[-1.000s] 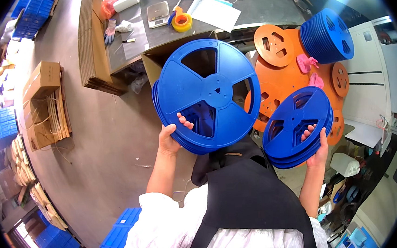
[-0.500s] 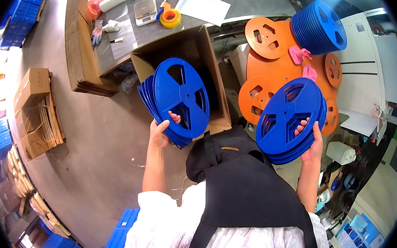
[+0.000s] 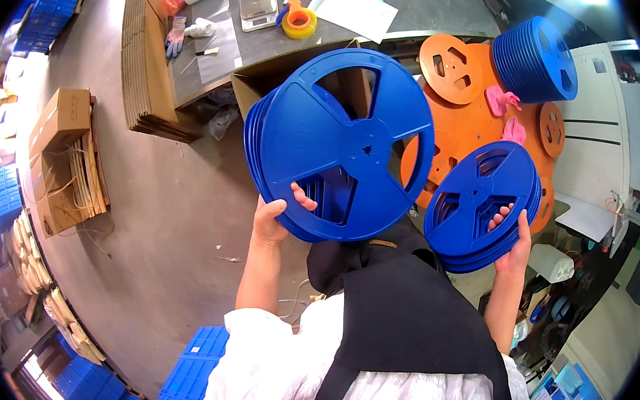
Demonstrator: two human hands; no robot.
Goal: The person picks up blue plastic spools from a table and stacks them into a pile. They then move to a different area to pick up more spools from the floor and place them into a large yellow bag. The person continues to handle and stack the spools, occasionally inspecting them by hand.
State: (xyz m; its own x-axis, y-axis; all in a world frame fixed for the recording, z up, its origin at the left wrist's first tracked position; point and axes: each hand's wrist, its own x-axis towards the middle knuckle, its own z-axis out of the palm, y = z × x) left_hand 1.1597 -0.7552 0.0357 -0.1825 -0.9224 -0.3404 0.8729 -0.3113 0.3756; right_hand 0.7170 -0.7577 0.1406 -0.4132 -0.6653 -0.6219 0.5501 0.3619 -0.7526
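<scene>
I have 1 view: a head-worn fisheye looking steeply down past my chest, close on both hands and the blue reels (image 3: 346, 145), with floor and worktop (image 3: 425, 4) bending toward the rim.

We've got solid blue reels (image 3: 342, 142) up front, plain, no pattern, and a second blue stack (image 3: 483, 206) just right of them. Behind those reels sit flat orange discs (image 3: 471, 113), with a couple of pink bits (image 3: 502, 100) on top and more blue reels (image 3: 536, 59) past them. The tape roll (image 3: 299, 23) above the reels is yellow-orange, beside white paper (image 3: 353, 5). Left of the reels it's brown cardboard (image 3: 145, 63) on a grey floor (image 3: 172, 227), blue crates (image 3: 191, 379) lower down. Our sleeves are white, apron black.
</scene>
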